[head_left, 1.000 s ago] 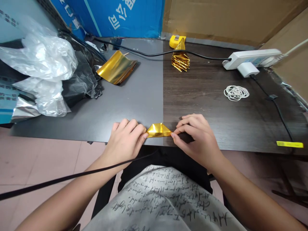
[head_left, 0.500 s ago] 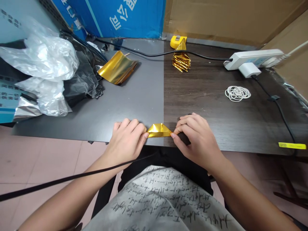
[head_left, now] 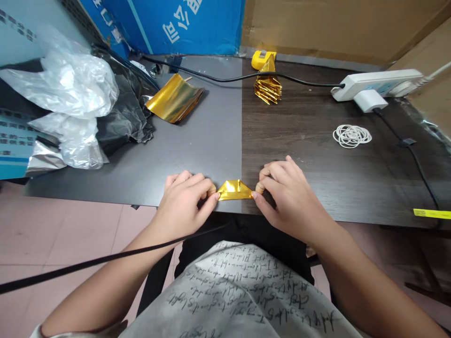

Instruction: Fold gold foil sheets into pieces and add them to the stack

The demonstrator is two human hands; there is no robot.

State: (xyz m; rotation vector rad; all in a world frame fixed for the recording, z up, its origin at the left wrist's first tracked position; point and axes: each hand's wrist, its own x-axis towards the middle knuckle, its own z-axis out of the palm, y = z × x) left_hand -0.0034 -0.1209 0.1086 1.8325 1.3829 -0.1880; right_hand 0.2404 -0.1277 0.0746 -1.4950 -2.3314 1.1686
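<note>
A small folded piece of gold foil paper [head_left: 234, 190] lies at the near edge of the table [head_left: 211, 145]. My left hand [head_left: 185, 206] pinches its left corner with fingers curled. My right hand [head_left: 287, 197] pinches its right corner, thumb and forefinger pressed together. Both hands rest on the table edge, one on each side of the fold.
A stack of folded gold pieces [head_left: 268, 87] stands at the back centre, by a yellow object [head_left: 260, 57]. Gold foil sheets [head_left: 175, 98] lie back left beside plastic bags [head_left: 70, 103]. A coil of white rubber bands [head_left: 351, 135], a power strip [head_left: 377, 84] and black cables are on the right.
Both hands stay on the gold fold's corners; the right hand's fingers have curled in tighter and lifted slightly. The view has shifted a little.
</note>
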